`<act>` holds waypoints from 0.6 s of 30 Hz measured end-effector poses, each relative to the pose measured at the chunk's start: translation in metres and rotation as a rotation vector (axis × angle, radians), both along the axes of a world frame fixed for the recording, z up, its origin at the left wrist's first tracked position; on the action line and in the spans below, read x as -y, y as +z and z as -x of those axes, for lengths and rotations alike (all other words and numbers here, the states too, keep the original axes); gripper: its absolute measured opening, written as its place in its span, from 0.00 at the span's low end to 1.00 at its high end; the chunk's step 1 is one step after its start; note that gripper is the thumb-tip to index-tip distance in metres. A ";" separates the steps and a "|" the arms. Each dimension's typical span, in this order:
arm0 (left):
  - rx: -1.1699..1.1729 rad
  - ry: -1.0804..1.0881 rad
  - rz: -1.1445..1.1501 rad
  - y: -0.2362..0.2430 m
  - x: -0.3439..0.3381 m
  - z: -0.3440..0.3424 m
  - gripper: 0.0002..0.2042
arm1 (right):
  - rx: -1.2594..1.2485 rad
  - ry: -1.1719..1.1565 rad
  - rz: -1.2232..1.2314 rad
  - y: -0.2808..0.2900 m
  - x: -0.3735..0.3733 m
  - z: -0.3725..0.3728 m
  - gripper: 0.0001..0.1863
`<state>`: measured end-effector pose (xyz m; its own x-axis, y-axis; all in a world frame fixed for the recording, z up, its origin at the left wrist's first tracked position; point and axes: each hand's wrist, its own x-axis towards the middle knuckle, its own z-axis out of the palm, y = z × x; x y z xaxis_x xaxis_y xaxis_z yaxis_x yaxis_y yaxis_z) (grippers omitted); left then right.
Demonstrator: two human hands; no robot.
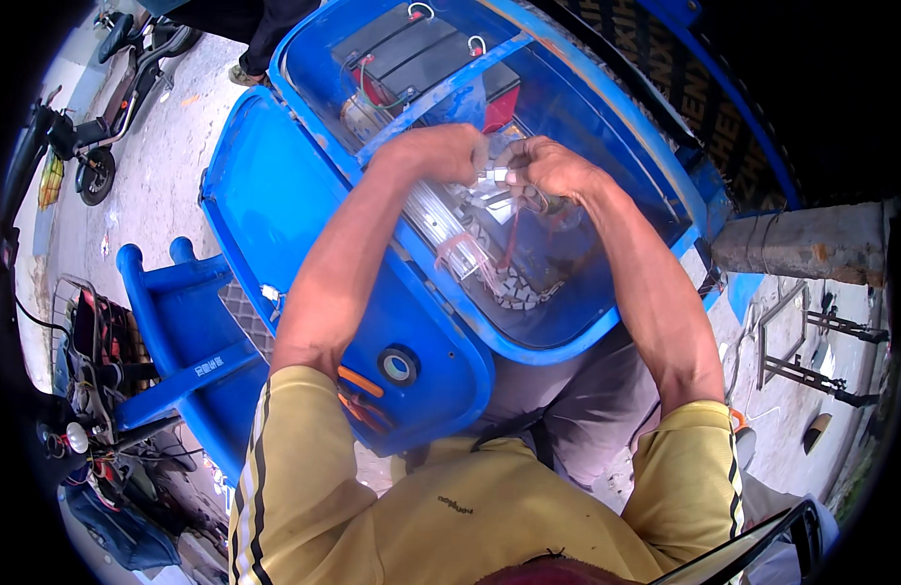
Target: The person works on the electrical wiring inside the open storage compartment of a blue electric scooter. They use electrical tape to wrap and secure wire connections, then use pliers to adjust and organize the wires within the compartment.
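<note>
Both hands meet over an open blue compartment. My left hand is closed, its fingertips gripping crumpled clear plastic that looks like a bag. On the other side, my right hand pinches the same plastic, its fingers curled close to the left ones. Small shiny white or silvery pieces show in and around the plastic; their kind is unclear. Just below the hands lies a finned metal box with thin pinkish wires at its end. Beside it is a coiled black-and-white patterned strip.
A dark battery with cables sits at the compartment's far end, beyond a blue crossbar. On the blue lid at left rest a tape roll and an orange-handled tool. A metal post stands right; parked two-wheelers are at left.
</note>
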<state>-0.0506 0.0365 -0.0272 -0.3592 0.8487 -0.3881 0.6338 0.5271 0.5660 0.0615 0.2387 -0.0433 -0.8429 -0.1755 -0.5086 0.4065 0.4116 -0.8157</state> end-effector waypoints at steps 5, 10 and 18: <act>0.106 -0.038 -0.068 -0.006 0.001 0.005 0.11 | -0.040 -0.011 0.104 0.021 -0.004 -0.004 0.14; 0.083 -0.054 -0.053 -0.007 0.001 0.007 0.10 | 0.000 0.053 0.031 0.037 -0.012 -0.006 0.16; 0.170 -0.035 -0.010 0.002 -0.003 0.001 0.14 | -0.053 0.048 -0.045 0.036 -0.019 -0.004 0.15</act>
<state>-0.0518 0.0391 -0.0255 -0.2595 0.8638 -0.4319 0.5467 0.5001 0.6716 0.0656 0.2574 -0.0075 -0.8599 -0.1942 -0.4722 0.3424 0.4667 -0.8155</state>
